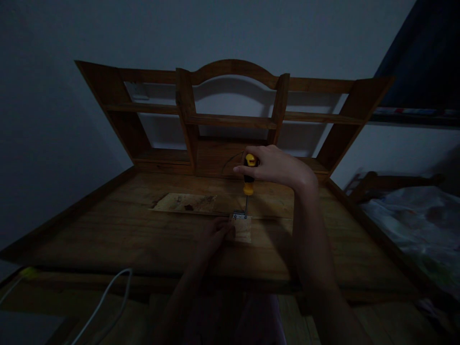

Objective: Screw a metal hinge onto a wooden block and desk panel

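Note:
A yellow and black screwdriver (248, 188) stands nearly upright in my right hand (275, 163), whose fingers are closed around the top of its handle. Its shaft reaches down to the right end of a small metal hinge (240, 215), though the exact contact at the tip is too small to make out. The hinge lies along the far edge of a small pale wooden block (242, 232). My left hand (214, 234) grips the block's left side, fingers closed against it. The block rests on the wooden desk (161, 239).
Behind the hands rises a wooden shelf unit (233, 120) with several compartments. Left of the hinge, a pale, stained strip (183, 202) runs along the desk. A white cable (104, 299) hangs at the front left. To the right lies crumpled plastic sheeting (413, 220). The room is dim.

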Available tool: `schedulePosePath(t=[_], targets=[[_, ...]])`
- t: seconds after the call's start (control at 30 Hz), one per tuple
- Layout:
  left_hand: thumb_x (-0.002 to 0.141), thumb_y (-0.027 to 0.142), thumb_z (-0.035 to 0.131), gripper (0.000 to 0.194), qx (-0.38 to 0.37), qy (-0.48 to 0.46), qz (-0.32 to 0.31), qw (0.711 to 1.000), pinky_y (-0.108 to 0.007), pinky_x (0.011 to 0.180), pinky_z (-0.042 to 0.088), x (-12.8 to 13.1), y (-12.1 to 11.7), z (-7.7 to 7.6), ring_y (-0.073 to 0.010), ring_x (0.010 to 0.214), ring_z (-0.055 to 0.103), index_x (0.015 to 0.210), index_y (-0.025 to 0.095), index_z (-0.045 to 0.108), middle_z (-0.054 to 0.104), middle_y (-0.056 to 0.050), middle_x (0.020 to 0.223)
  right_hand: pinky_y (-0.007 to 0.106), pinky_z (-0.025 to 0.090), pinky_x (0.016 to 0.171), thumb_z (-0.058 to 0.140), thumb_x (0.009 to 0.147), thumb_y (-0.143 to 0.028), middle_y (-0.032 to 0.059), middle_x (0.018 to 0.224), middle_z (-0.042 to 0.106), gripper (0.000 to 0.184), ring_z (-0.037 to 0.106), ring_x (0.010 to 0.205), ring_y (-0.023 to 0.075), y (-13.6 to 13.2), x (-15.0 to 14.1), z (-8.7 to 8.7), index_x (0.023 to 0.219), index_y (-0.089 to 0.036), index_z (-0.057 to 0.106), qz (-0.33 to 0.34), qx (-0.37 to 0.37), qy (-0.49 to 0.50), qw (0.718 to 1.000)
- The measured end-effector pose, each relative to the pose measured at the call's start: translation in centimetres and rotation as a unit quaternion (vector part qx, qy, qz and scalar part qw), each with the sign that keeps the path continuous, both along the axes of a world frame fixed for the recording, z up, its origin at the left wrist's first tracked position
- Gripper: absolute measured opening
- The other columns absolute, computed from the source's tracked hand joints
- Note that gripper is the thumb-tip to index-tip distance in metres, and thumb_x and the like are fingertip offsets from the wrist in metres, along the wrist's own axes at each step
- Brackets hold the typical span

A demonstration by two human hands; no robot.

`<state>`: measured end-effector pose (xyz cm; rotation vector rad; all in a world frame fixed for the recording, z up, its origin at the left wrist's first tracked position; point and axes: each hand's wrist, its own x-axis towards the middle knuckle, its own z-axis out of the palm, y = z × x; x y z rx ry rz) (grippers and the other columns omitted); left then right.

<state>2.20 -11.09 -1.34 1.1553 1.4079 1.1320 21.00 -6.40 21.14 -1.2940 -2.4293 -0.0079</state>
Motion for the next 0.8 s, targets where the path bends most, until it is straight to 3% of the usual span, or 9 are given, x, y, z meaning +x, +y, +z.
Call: schedulePosePath(t=[0.17, 0.43, 0.6, 0.8], targets=[[0.07, 0.041, 0.074, 0.034, -0.01, -0.006, 0.001, 1.0, -0.036, 0.084, 0.055, 0.0, 0.1, -0.4, -0.0282, 0.096, 0.071, 0.095, 0.018, 0.072, 0.076, -0.011, 0.096, 0.027, 0.041, 0.072, 0.057, 0.089, -0.031, 0.0028, 0.093, 0.072, 0.017, 0.063, 0.082, 0.0171, -0.1, -0.1, 0.3, 0.095, -0.021, 0.068, 0.056, -0.026, 0.01, 0.998], [0.074, 0.043, 0.071, 0.033, 0.009, -0.006, -0.019, 1.0, -0.035, 0.085, 0.054, -0.3, 0.7, -1.7, -0.0266, 0.097, 0.071, 0.098, 0.02, 0.072, 0.076, -0.01, 0.1, 0.029, 0.042, 0.073, 0.058, 0.091, -0.052, 0.0061, 0.089, 0.072, 0.035, 0.064, 0.082, 0.0202, -0.3, -0.3, 0.2, 0.092, -0.02, 0.07, 0.016, 0.004, 0.015, 1.0], [0.075, 0.043, 0.07, 0.035, 0.01, 0.009, -0.025, 1.0, -0.036, 0.087, 0.054, -0.3, 0.7, -1.8, -0.0272, 0.099, 0.07, 0.1, 0.018, 0.072, 0.076, -0.011, 0.102, 0.026, 0.039, 0.068, 0.06, 0.091, -0.042, 0.0008, 0.083, 0.071, 0.024, 0.062, 0.076, 0.0155, -0.2, -0.3, 0.3, 0.085, -0.021, 0.068, 0.064, -0.016, 0.006, 0.998], [0.076, 0.044, 0.07, 0.037, 0.009, 0.0, -0.027, 1.0, -0.035, 0.083, 0.054, -0.3, 0.7, -1.9, -0.0262, 0.096, 0.071, 0.102, 0.017, 0.07, 0.076, -0.012, 0.102, 0.029, 0.038, 0.069, 0.058, 0.094, -0.047, 0.0058, 0.082, 0.071, 0.033, 0.062, 0.078, 0.0186, -0.1, -0.8, 0.1, 0.082, -0.019, 0.072, 0.015, 0.064, -0.008, 0.998]])
